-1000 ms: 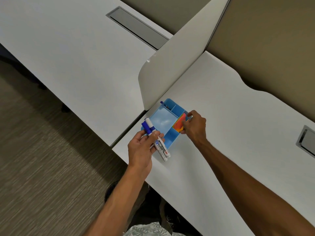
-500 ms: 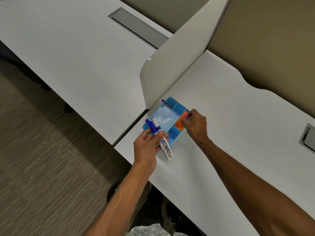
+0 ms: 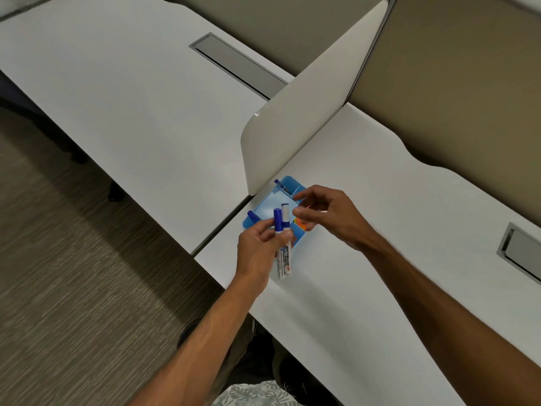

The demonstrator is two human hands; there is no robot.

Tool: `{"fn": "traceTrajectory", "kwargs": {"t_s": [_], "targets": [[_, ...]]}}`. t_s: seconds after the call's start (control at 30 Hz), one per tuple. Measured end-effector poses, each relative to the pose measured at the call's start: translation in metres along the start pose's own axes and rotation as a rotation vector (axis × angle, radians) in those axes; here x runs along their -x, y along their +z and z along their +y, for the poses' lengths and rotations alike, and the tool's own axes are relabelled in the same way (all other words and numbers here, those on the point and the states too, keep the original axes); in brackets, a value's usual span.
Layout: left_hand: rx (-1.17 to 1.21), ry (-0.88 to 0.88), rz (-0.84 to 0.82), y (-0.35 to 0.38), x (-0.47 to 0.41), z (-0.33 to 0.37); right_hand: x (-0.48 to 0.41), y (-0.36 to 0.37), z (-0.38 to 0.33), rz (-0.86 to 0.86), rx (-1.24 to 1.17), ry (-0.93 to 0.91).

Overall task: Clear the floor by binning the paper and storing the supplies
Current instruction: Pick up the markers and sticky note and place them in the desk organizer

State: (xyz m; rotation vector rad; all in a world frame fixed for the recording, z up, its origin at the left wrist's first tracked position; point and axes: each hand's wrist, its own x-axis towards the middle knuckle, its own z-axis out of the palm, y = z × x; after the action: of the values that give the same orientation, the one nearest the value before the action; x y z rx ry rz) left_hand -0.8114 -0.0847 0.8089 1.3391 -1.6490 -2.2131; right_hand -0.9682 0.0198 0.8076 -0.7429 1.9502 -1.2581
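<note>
A light-blue compartment tray [image 3: 268,202] sits on the white desk [image 3: 366,259] beside the divider's end. My left hand [image 3: 259,253] is closed around a bundle of white whiteboard markers with blue caps [image 3: 282,230], held over the tray's near edge. My right hand [image 3: 328,215] hovers over the tray's right side, fingers spread and empty, its fingertips close to the marker caps. Orange and red sticky notes [image 3: 303,225] lie in a right-hand compartment, partly hidden under that hand. A blue pen [image 3: 280,184] lies in the far compartment.
A white curved divider [image 3: 301,112] stands between this desk and the white desk on the left [image 3: 131,98]. Grey cable hatches [image 3: 237,64] [image 3: 519,252] are set into both desks. Brown carpet [image 3: 73,273] lies at lower left.
My right hand let go of the sticky notes in the tray, lifted and opened near the markers. My left hand turned the markers more upright over the tray.
</note>
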Motion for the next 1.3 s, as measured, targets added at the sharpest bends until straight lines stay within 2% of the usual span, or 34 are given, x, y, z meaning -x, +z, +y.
{"fn": "traceTrajectory", "kwargs": {"t_s": [0.13,0.27,0.4,0.57,0.73,0.9,1.07,1.3], "targets": [[-0.13,0.059,-0.042,0.002,0.005,0.005,0.002,-0.002,-0.021,-0.177,0.228,-0.035],[-0.191,0.082,-0.107,0.0,0.01,0.004,0.002,-0.004,-0.026,-0.241,0.324,-0.093],[-0.248,0.138,-0.086,-0.008,0.011,0.002,-0.003,-0.005,-0.035,-0.297,0.405,-0.099],[-0.062,0.209,-0.003,-0.027,0.004,0.002,-0.024,-0.013,-0.058,-0.187,0.508,-0.215],[-0.287,0.304,0.141,-0.049,-0.004,-0.012,-0.051,-0.001,-0.07,-0.097,0.708,-0.287],[-0.488,0.302,0.182,-0.061,-0.004,-0.037,-0.072,0.036,-0.049,-0.192,0.876,-0.291],[-0.5,0.253,0.164,-0.069,-0.006,-0.061,-0.082,0.067,-0.017,-0.322,1.001,-0.213],[-0.554,0.271,0.148,-0.074,-0.011,-0.078,-0.088,0.094,0.02,-0.387,1.05,-0.147]]}}
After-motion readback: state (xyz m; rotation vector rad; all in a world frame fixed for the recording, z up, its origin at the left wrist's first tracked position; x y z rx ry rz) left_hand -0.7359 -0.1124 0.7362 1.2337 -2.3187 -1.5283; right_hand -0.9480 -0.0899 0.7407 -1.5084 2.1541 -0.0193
